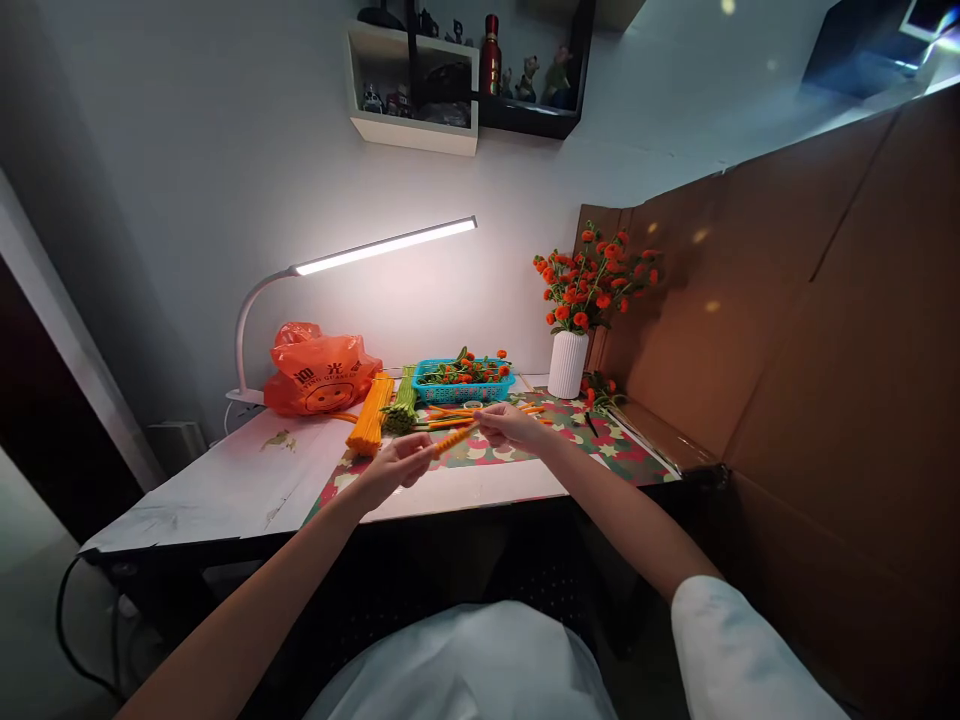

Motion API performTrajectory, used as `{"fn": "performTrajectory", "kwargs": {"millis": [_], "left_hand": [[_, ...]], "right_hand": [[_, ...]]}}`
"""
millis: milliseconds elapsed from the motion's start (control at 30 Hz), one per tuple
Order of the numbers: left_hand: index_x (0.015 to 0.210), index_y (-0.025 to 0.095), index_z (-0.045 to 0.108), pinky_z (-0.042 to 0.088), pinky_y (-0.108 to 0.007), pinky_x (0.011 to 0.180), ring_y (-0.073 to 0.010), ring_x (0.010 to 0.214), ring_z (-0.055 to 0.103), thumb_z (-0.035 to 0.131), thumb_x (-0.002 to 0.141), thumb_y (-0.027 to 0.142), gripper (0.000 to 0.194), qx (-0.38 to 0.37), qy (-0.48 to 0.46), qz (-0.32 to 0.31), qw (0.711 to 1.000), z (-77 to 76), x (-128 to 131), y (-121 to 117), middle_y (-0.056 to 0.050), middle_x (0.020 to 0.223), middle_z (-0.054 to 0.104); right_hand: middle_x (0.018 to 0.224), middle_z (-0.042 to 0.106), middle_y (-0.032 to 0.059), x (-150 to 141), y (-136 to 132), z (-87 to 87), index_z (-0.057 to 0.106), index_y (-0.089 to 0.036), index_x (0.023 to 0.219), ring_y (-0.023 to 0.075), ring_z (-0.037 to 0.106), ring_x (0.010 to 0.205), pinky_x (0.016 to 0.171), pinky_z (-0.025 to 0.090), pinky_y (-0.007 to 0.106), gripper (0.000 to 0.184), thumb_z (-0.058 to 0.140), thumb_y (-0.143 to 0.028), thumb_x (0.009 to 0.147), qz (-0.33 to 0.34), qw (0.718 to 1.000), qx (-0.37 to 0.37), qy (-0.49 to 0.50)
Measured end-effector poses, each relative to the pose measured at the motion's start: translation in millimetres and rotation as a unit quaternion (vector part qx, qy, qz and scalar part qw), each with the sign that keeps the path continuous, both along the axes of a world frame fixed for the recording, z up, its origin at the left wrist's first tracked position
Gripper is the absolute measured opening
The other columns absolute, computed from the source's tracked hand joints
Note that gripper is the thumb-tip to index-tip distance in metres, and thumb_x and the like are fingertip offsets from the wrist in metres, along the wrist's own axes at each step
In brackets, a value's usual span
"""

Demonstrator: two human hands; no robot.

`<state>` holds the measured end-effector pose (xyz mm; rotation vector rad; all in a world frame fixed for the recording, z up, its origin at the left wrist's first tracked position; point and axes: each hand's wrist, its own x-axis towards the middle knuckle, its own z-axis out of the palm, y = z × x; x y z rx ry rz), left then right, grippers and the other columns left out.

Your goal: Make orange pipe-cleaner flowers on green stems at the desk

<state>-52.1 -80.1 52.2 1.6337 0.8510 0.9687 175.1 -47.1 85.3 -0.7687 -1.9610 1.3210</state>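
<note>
Between my two hands, just above the front of the table, stretches a short orange pipe cleaner [453, 440] that looks ridged or coiled. My left hand [399, 464] pinches its lower left end. The upper right end is in the closed fingertips of my right hand [508, 426]. Behind them, loose orange pipe cleaners [444, 414] lie on the patterned mat [495, 450]. To the left are a thick bundle of orange pipe cleaners [370, 412] and a green bundle [405, 402].
A blue basket [463, 393] holds small orange flowers on green stems. Right of it stands a white vase [568, 364] of orange flowers. An orange plastic bag [322, 370] and a lit desk lamp [241, 340] are at left. Cardboard [750, 300] walls the right side.
</note>
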Motion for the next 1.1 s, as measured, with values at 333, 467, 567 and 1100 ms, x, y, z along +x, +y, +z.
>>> {"fn": "performTrajectory", "kwargs": {"millis": [333, 467, 567, 1100], "left_hand": [[0.068, 0.018, 0.049, 0.013, -0.018, 0.042, -0.0042, 0.043, 0.019, 0.069, 0.065, 0.061, 0.047, 0.026, -0.074, 0.114, 0.99, -6.2, 4, 3, 0.009, 0.049, 0.032], [0.065, 0.019, 0.046, 0.013, -0.019, 0.041, -0.0042, 0.042, 0.019, 0.07, 0.066, 0.06, 0.048, -0.001, -0.07, 0.029, 0.997, -9.6, 6, 1, 0.009, 0.047, 0.03], [0.062, 0.018, 0.048, 0.014, -0.019, 0.042, -0.0052, 0.042, 0.025, 0.069, 0.068, 0.058, 0.046, 0.033, 0.037, 0.019, 0.999, -7.2, -1, 2, 0.007, 0.047, 0.037], [0.073, 0.017, 0.049, 0.007, -0.016, 0.037, -0.0005, 0.036, 0.014, 0.078, 0.054, 0.056, 0.052, -0.138, -0.238, 0.118, 0.954, -21.6, 58, -6, 0.014, 0.046, 0.027]], "right_hand": [[0.046, 0.026, -0.0092, -19, -6, -6.3, 0.053, -0.017, 0.061, 0.0053, 0.023, 0.043, 0.044, 0.017, 0.022, 0.054, 0.059, -0.07, 0.071, -0.05, 0.995, 0.061, 0.066], [0.047, 0.025, -0.0109, -13, 4, -5.9, 0.047, -0.018, 0.059, 0.0039, 0.02, 0.042, 0.043, 0.019, 0.021, 0.057, 0.067, -0.071, 0.062, 0.043, 0.993, -0.045, 0.098], [0.046, 0.033, -0.0088, -4, 5, 0.7, 0.054, -0.015, 0.059, 0.0042, 0.026, 0.043, 0.043, 0.019, 0.021, 0.052, 0.072, -0.064, 0.061, 0.005, 1.0, -0.005, -0.001], [0.08, 0.066, 0.003, -53, -6, -18.5, 0.066, -0.019, 0.065, 0.0178, 0.06, 0.084, 0.071, 0.05, 0.029, 0.025, 0.08, -0.038, 0.057, -0.312, 0.856, 0.032, 0.412]]}}
